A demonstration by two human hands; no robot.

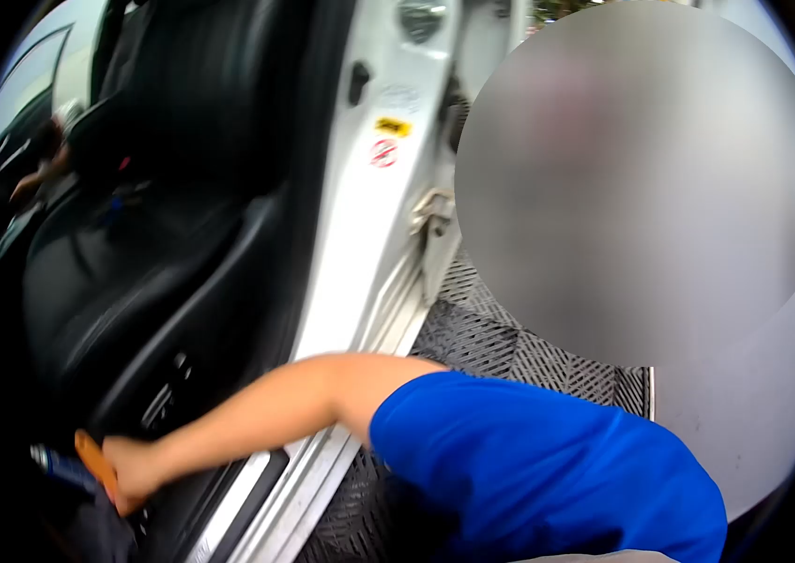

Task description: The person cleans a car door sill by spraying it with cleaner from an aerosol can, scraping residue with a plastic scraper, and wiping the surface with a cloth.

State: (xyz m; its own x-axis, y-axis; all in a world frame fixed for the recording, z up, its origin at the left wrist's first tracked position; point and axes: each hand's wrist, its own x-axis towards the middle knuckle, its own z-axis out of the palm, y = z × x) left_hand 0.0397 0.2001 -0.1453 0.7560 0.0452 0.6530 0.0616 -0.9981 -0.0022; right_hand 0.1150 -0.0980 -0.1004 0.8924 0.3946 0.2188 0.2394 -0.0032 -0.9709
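Observation:
My right hand reaches low into the car at the far left. Its arm comes out of a blue sleeve and crosses the door sill. The fingers are closed around a flat orange piece whose kind I cannot make out. Beside it is a dark blue cylinder with a silvery end, partly in shadow. Whether the hand touches the cylinder is unclear. Dark material lies just below the hand. My left hand is out of view.
A black car seat fills the left side. The white door pillar and sill stand beside my arm. Grey patterned floor tiles lie outside. Another person's arm shows across the car. A blurred circle covers the upper right.

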